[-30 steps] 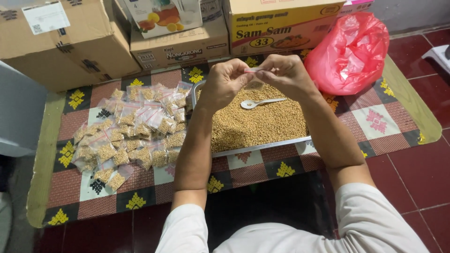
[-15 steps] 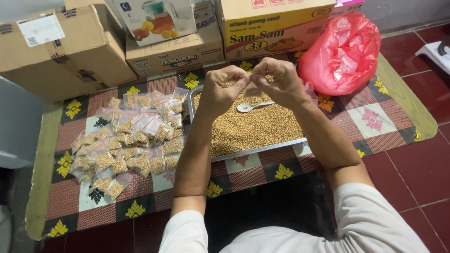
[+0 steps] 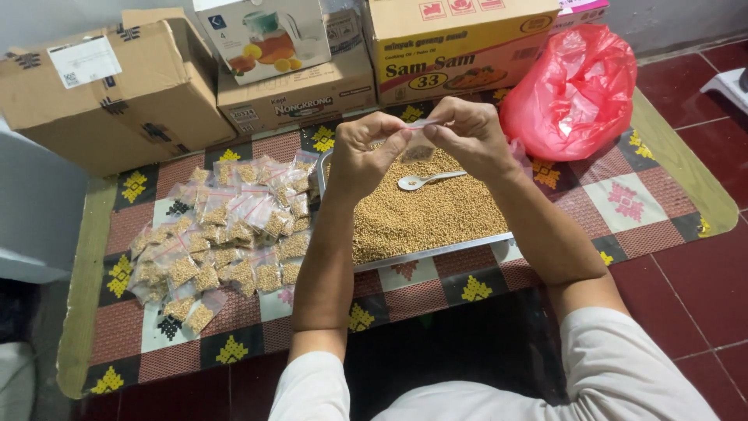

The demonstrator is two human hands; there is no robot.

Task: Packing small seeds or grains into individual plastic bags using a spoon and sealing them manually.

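Observation:
My left hand (image 3: 368, 154) and my right hand (image 3: 466, 134) are raised together above a metal tray (image 3: 436, 253) heaped with small tan seeds. Between their fingertips they pinch a small clear plastic bag (image 3: 418, 148) with some seeds in it, each hand gripping one end of its top edge. A white spoon (image 3: 425, 180) lies on the seeds just below the hands. To the left of the tray lies a pile of several filled small seed bags (image 3: 226, 234) on the patterned mat.
Cardboard boxes (image 3: 117, 90) stand along the back edge of the mat (image 3: 623, 203). A red plastic bag (image 3: 575, 90) sits at the back right. Red floor tiles (image 3: 701, 281) lie to the right, and a grey object (image 3: 39, 210) is at the far left.
Both hands stay pinched on the small bag above the tray. The view has shifted slightly; the hands sit a little lower and the fingers have slid along the bag's top.

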